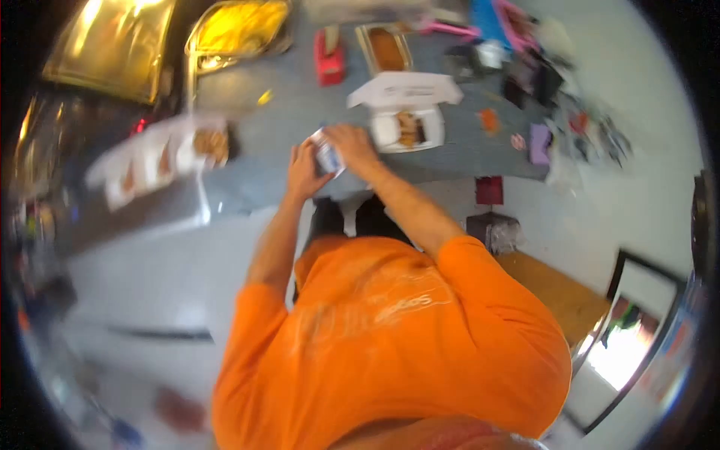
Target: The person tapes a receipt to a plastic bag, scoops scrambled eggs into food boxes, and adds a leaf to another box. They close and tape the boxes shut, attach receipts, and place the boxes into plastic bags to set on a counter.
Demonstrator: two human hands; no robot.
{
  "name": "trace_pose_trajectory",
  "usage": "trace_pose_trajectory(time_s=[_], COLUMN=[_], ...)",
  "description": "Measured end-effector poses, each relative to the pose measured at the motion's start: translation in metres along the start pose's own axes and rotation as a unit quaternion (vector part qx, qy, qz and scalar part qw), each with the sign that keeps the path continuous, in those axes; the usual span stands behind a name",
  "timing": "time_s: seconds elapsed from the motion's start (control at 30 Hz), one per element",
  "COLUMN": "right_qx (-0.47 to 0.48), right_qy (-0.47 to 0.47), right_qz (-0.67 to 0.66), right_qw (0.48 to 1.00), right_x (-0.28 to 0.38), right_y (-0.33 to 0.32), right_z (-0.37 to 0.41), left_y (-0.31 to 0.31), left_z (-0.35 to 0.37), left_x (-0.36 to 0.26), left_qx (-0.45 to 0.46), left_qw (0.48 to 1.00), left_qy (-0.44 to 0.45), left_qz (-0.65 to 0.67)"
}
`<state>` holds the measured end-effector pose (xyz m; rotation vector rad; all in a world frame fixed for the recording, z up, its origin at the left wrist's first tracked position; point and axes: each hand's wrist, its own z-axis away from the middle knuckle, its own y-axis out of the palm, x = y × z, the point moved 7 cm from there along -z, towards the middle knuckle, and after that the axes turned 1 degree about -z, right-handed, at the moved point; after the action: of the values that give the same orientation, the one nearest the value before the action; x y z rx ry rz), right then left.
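Note:
A small white packet with blue print (pixel 328 156) is held between both of my hands at the front edge of the grey table. My left hand (pixel 304 169) grips its left side, fingers bent round it. On its upper right side, my right hand (pixel 351 148) is closed on it. Just right of my right hand lies an open white box (pixel 388 131) with brown food pieces (pixel 409 129) inside and its lid (pixel 405 88) folded back. The image is blurred, so the packet's details are unclear.
Open white boxes (pixel 159 156) with brown food stand at the left. Behind are a yellow-filled tray (pixel 244 28), a red tape dispenser (pixel 328 60) and a tray of brown contents (pixel 386 51). A purple object (pixel 539 144) and clutter lie at the right.

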<state>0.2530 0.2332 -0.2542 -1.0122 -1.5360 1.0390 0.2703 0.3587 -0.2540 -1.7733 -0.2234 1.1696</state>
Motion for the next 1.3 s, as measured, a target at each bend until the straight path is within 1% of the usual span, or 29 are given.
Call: trace_pose_trajectory(time_s=[0.03, 0.1, 0.17, 0.23, 0.3, 0.33, 0.4, 0.43, 0.47, 0.5, 0.53, 0.57, 0.6, 0.67, 0.7, 0.73, 0.8, 0.87, 0.9, 0.93, 0.97, 1.0, 1.03, 1.07, 1.1, 1.13, 1.2, 1.23, 1.3], right_qx=[0.024, -0.014, -0.064, -0.108, -0.251, -0.254, -0.115, -0.122, -0.011, 0.101, 0.104, 0.185, 0.15, 0.099, 0.084, 0.079, 0.069, 0.063, 0.006, -0.048, -0.048, -0.097, -0.147, -0.15, -0.165, -0.177, -0.155, -0.133, -0.125], right_qy=[0.004, -0.012, 0.021, 0.026, 0.168, 0.21, 0.176, 0.177, 0.179, 0.178, 0.111, 0.106, 0.117, 0.126, 0.124, 0.121, 0.087, 0.08, 0.139, 0.195, 0.192, 0.232, 0.269, 0.266, 0.272, 0.279, 0.283, 0.286, 0.29], right_qz=[-0.019, 0.005, -0.02, -0.055, 0.002, -0.007, 0.055, 0.055, 0.048, 0.04, 0.037, -0.008, 0.012, 0.034, 0.035, 0.034, -0.024, -0.061, -0.203, -0.341, -0.343, -0.38, -0.413, -0.413, -0.42, -0.429, -0.455, -0.476, -0.475], right_qw=[1.0, 1.0, 0.998, 0.992, 0.953, 0.944, 0.976, 0.975, 0.983, 0.978, 0.988, 0.977, 0.982, 0.987, 0.988, 0.989, 0.994, 0.993, 0.969, 0.918, 0.918, 0.89, 0.858, 0.858, 0.85, 0.841, 0.83, 0.821, 0.821], right_x=[-0.005, 0.012, 0.007, -0.015, -0.069, -0.101, -0.151, -0.161, -0.176, -0.186, -0.173, -0.171, -0.164, -0.159, -0.161, -0.164, -0.164, -0.176, -0.195, -0.213, -0.217, -0.226, -0.237, -0.243, -0.247, -0.248, -0.247, -0.25, -0.266], right_y=[0.008, -0.036, -0.077, -0.128, -0.201, -0.221, -0.229, -0.228, -0.206, -0.195, -0.19, -0.163, -0.152, -0.124, -0.115, -0.115, -0.122, -0.12, -0.102, -0.082, -0.067, -0.054, -0.045, -0.034, -0.026, -0.02, -0.043, -0.054, -0.066], right_z=[-0.003, -0.003, -0.003, -0.006, 0.008, 0.012, 0.013, 0.016, 0.017, 0.021, 0.031, 0.048, 0.07, 0.113, 0.126, 0.134, 0.146, 0.144, 0.137, 0.132, 0.126, 0.123, 0.122, 0.121, 0.121, 0.122, 0.123, 0.12, 0.112], left_y=[-0.001, -0.006, 0.004, -0.005, -0.007, -0.007, -0.005, -0.003, -0.002, -0.008, -0.014, -0.019, -0.011, 0.004, 0.026, 0.049, 0.101, 0.113, 0.105, 0.098, 0.104, 0.102, 0.108, 0.115, 0.135, 0.128, 0.129, 0.125, 0.121], left_z=[-0.003, -0.005, -0.002, 0.001, 0.005, 0.007, 0.004, -0.001, -0.009, -0.015, -0.023, -0.032, -0.044, -0.068, -0.085, -0.093, -0.101, -0.103, -0.1, -0.093, -0.088, -0.082, -0.079, -0.078, -0.076, -0.077, -0.079, -0.079, -0.08], left_x=[-0.004, -0.014, -0.013, -0.023, -0.032, -0.034, -0.04, -0.041, -0.054, -0.073, -0.09, -0.11, -0.127, -0.154, -0.157, -0.155, -0.144, -0.149, -0.149, -0.146, -0.13, -0.135, -0.137, -0.138, -0.107, -0.107, -0.107, -0.103, -0.095], left_qx=[0.009, -0.013, 0.02, -0.004, 0.0, 0.007, -0.017, -0.038, -0.042, -0.103, -0.165, -0.235, -0.238, -0.266, -0.188, -0.19, -0.114, -0.072, -0.14, -0.204, -0.204, -0.206, -0.174, -0.139, -0.192, -0.193, -0.084, -0.086, -0.134], left_qw=[1.0, 0.999, 0.992, 0.995, 0.991, 0.985, 0.986, 0.987, 0.986, 0.986, 0.982, 0.968, 0.967, 0.961, 0.981, 0.98, 0.969, 0.959, 0.972, 0.969, 0.956, 0.955, 0.958, 0.947, 0.949, 0.949, 0.944, 0.945, 0.87], left_qy=[0.007, 0.043, 0.056, 0.085, 0.08, 0.052, 0.033, 0.009, 0.015, 0.014, 0.013, 0.068, 0.07, 0.053, 0.021, 0.023, -0.106, -0.122, -0.132, -0.14, -0.194, -0.195, -0.229, -0.257, -0.218, -0.217, -0.24, -0.238, -0.216], left_qz=[0.012, 0.013, -0.11, -0.051, -0.108, -0.165, -0.164, -0.157, -0.161, -0.129, -0.096, -0.051, -0.054, 0.06, 0.049, 0.045, -0.192, -0.245, -0.134, -0.021, -0.082, -0.085, 0.025, 0.136, 0.12, 0.118, 0.208, 0.207, 0.423])
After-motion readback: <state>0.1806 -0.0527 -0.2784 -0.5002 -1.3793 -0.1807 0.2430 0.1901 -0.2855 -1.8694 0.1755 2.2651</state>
